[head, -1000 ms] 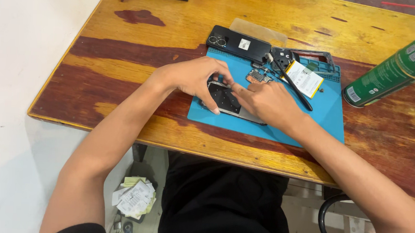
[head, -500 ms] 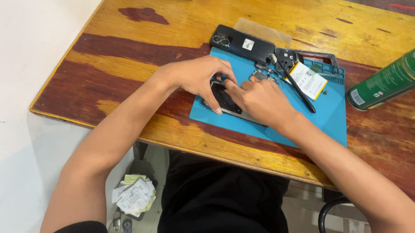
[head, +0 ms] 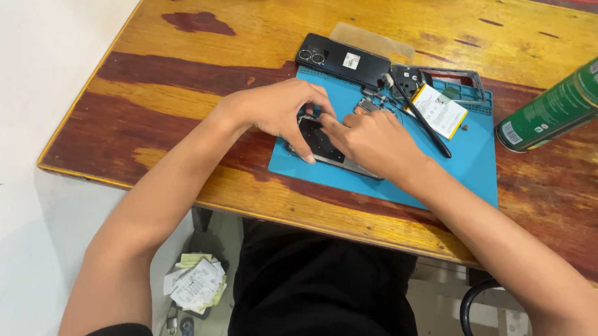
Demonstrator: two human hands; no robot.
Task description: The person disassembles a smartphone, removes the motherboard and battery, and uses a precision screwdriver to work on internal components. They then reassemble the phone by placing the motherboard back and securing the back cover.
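Pinched an opened phone body (head: 329, 148) between both hands on the blue mat (head: 476, 172). Left hand (head: 281, 111) arched over the near-left end, fingers curled down and pressed against its edge and top. Right hand (head: 375, 141) lay over the other end, fingertips bent inward toward the dark inner face; could not tell exactly what those tips gripped, being hidden under the knuckles.

Judged best done with light, even pressure at the frame edges, steadying with the left while working small parts with the right, and keeping the body flat on the mat to avoid flexing it.

Looked thin, flat and rigid, with a dark matt inside and a pale metallic rim. Beyond the hands: a glossy black back cover (head: 344, 60) with two round lens rings, a white-and-yellow rectangular battery (head: 440, 111), and a slim black tool (head: 424, 122) lying across the battery. Soft, rubbery mat with moulded trays along the far edge. Worn, varnished wooden table (head: 179, 107) beneath, and a smooth green spray can (head: 565, 97) lying tilted to the right.
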